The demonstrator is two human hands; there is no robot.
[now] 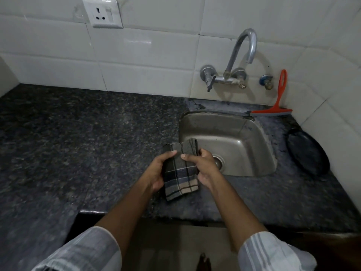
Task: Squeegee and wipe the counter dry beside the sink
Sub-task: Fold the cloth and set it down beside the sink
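A folded checked cloth [180, 178] in dark grey, blue and tan is held up above the counter's front, at the sink's left edge. My left hand [156, 171] grips its left side and my right hand [201, 165] grips its right side, thumbs on top. The dark speckled granite counter [88, 137] stretches to the left of the steel sink [234, 137]. An orange squeegee [279, 98] leans against the tiled wall behind the sink's far right corner, its blade resting on the counter.
A curved metal tap [242, 53] juts from the white tiled wall above the sink. A black round pan [308, 153] lies on the counter right of the sink. A wall socket [102, 12] sits at the upper left. The counter's front edge [156, 214] runs just under my forearms.
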